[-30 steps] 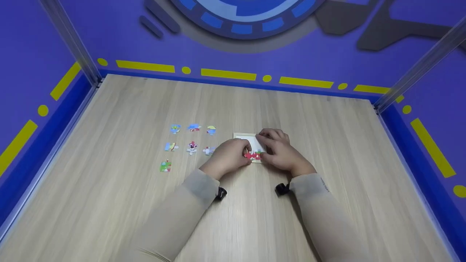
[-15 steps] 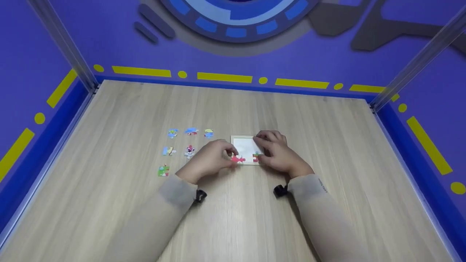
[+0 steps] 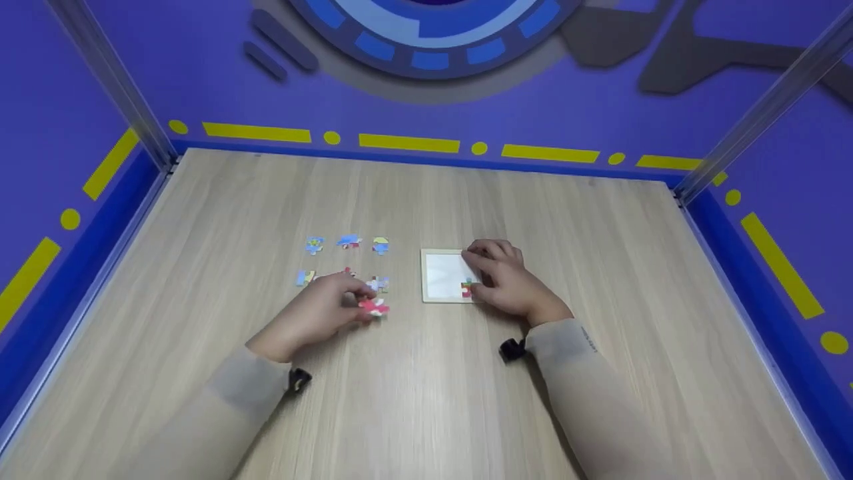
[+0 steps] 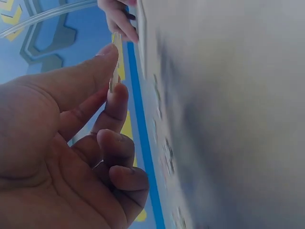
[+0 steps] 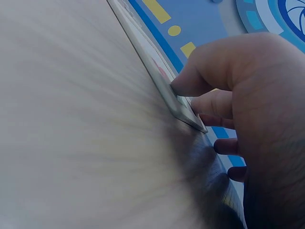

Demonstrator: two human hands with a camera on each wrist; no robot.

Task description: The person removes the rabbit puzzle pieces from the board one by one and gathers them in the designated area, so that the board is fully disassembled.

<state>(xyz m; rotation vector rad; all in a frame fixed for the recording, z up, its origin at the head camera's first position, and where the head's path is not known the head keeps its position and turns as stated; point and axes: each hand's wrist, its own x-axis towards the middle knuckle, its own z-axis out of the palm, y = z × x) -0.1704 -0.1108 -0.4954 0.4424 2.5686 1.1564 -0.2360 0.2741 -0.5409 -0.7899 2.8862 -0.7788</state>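
My left hand [image 3: 312, 315] pinches a red and white jigsaw piece [image 3: 374, 307] between thumb and fingertips, over the table left of the puzzle tray. In the left wrist view the piece [image 4: 115, 71] appears nearly edge-on, and the lower fingers are curled. The square tray [image 3: 424, 277] has a pale rim and a white inside. One red and green jigsaw piece [image 3: 466, 289] lies in its lower right corner, partly covered by my right thumb. My right hand [image 3: 512, 283] rests on the tray's right side. The right wrist view shows thumb and fingertips pressing the tray [image 5: 164, 90] from above.
Loose jigsaw pieces lie left of the tray: a blue one [image 3: 314, 245], a blue and red one [image 3: 348, 241] and a yellow and blue one [image 3: 380, 245] form the far row. Nearer ones are partly hidden by my left hand. Purple walls enclose the wooden table [image 3: 426, 400].
My left hand has lifted the red piece from the tray's lower part and carried it left over the table. My right hand has stayed on the tray.
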